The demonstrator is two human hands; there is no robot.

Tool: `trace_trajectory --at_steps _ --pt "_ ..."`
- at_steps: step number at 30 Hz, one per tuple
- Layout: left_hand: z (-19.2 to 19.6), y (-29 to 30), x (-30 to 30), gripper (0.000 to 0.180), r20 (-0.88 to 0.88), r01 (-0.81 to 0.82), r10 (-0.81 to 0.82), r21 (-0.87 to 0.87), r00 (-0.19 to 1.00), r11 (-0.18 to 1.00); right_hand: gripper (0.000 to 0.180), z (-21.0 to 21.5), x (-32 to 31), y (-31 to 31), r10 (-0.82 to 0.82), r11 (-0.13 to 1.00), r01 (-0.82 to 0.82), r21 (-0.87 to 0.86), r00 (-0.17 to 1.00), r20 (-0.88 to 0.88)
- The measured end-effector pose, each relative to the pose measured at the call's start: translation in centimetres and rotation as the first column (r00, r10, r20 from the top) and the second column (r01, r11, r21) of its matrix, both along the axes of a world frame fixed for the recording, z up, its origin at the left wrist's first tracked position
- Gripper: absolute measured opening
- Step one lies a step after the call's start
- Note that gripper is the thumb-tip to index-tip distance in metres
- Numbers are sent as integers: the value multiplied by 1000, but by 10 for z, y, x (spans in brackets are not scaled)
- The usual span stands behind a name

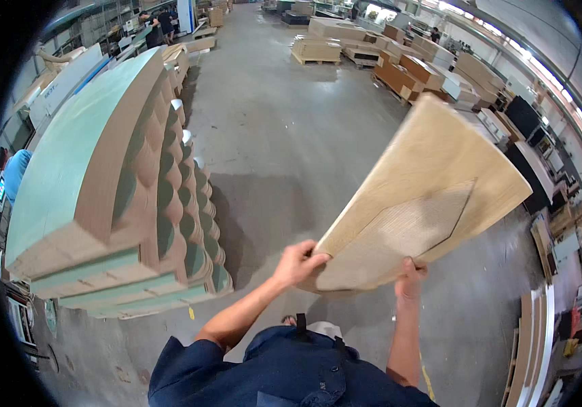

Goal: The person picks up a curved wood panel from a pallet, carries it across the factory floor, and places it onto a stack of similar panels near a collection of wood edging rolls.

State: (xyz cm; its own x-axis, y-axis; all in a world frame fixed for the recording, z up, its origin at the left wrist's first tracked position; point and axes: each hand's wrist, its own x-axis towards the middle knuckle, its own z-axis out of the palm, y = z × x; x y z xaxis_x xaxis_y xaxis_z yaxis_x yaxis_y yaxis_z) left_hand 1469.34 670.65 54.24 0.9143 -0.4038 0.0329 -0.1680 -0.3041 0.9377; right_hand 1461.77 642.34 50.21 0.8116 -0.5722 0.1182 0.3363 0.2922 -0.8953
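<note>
Gripping wood-grained panel (399, 203) — both hands (296, 264) (409, 281), curled closed

The person wears a dark navy shirt (250, 376) of plain cloth, creased across the front. Its sleeves are short: the left sleeve (185, 353) is loose and wide at the hem, and the right sleeve (405, 393) shows only in part at the lower edge. Below the elbows the forearms (242, 298) are bare. A small round button (335, 370) sits on the front, near some tiny pale lettering (323, 386). A narrow black tab (301, 323) sticks up from the navy cloth, and beside it shows a patch of off-white fabric (326, 330), partly hidden
</note>
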Motion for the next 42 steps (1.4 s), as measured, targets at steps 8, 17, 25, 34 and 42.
trace_trajectory --at_steps 8,17,25,34,42 --pt "-122 -111 192 45 -342 43 -104 -180 934 983 30 68 223 -28 -69 789 -5 -615 993 -97" --pt "-95 -130 389 55 -758 -328 -254 -523 601 787 44 87 567 -34 107 396 -409 -822 910 -401" --pt "-97 -129 596 49 -614 -293 -358 -709 704 642 39 9 842 4 355 164 -796 -583 599 -718" --pt "-105 -124 872 35 -777 -515 -478 -630 410 581 46 -68 1080 -41 239 15 -744 -668 651 -720" --pt "-136 -119 1103 42 -821 -489 -455 -571 344 660 41 -95 1262 -94 119 83 -824 -561 567 -815"
